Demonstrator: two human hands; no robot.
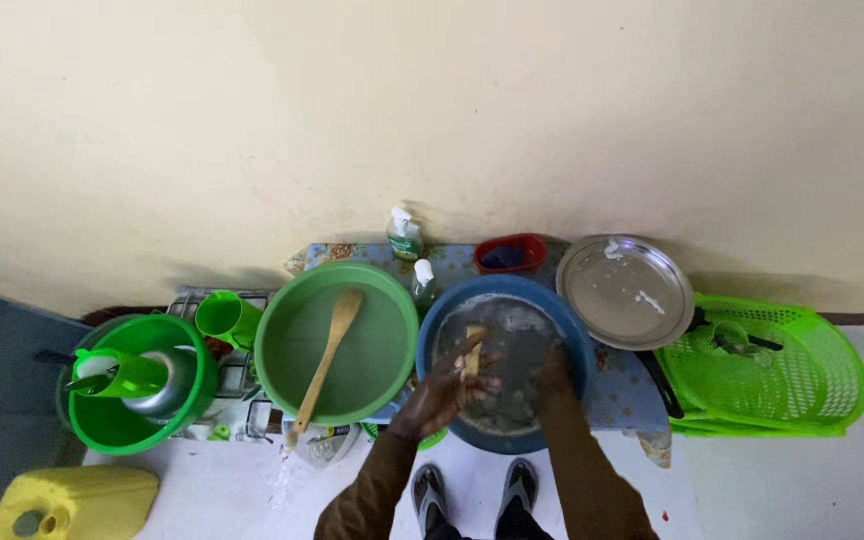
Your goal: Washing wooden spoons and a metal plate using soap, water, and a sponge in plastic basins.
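Your left hand [449, 388] pinches a wooden spoon [473, 350] over the blue basin [572, 330]; your right hand [553, 372], just beside, grip unclear.

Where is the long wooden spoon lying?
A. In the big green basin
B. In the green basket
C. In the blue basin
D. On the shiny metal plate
A: the long wooden spoon lies slanted inside the big green basin, beside the blue basin where the hands are.

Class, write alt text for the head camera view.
Both hands work in a blue basin of grey water, the left hand holding a wooden utensil. Beside it, a green basin holds a wooden spoon.
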